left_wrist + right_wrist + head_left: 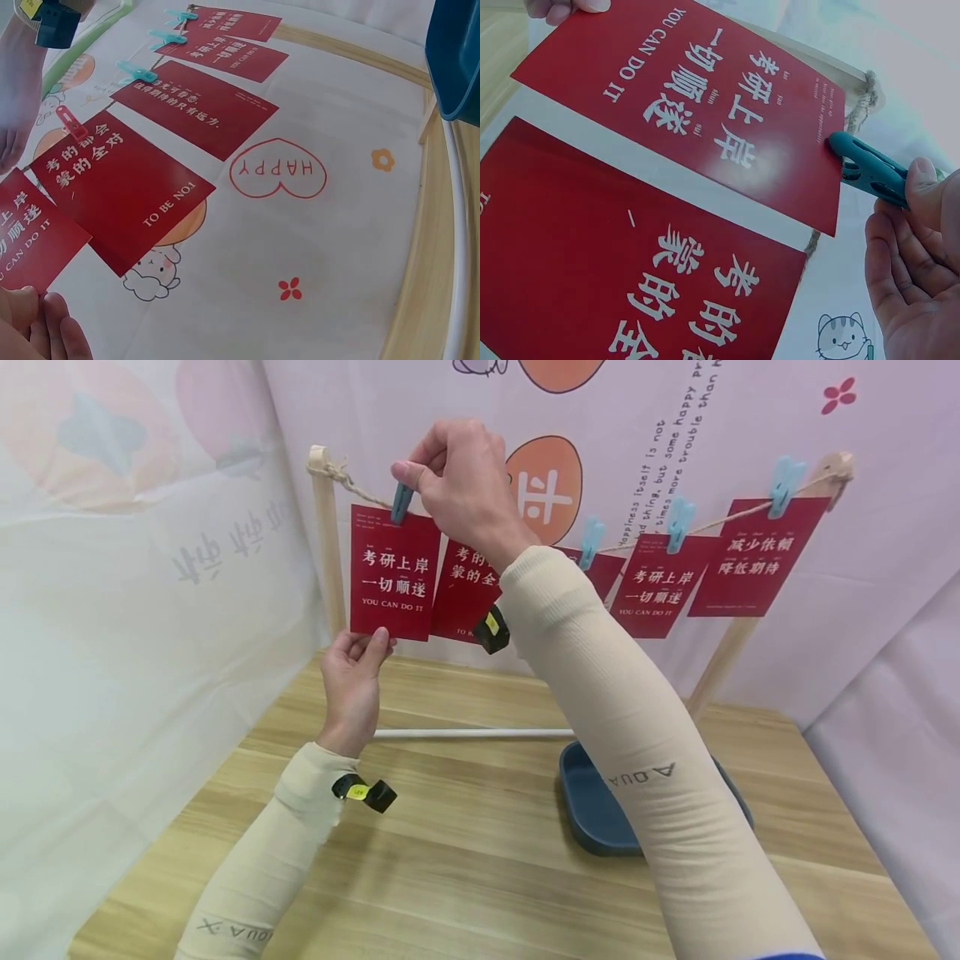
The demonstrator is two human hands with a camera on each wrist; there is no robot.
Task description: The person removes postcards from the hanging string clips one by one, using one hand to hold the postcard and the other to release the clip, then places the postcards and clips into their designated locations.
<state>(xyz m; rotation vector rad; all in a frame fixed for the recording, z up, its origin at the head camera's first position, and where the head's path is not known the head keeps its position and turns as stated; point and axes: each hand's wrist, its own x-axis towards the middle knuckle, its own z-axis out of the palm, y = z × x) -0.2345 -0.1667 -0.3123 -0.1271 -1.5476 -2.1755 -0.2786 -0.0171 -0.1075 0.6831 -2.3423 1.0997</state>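
Observation:
A red card (390, 572) with white lettering hangs at the left end of a twine line (363, 495). My left hand (352, 685) pinches its lower edge between thumb and fingers. At the card's top edge, the right hand (468, 485) pinches the handle end of a teal clothespin (874, 171). The clothespin's tip overlaps the card's upper edge in the right wrist view. Just right of it, a second red card (120, 191) hangs under a red clothespin (72, 124), partly behind the right hand in the head view.
More red cards (757, 560) hang rightward along the twine from light blue clothespins (681, 522). Wooden posts (327, 552) hold the twine at both ends, with a white rod (472, 733) low between them. A blue tray (600, 818) sits on the wooden table (465, 860), partly behind the right forearm.

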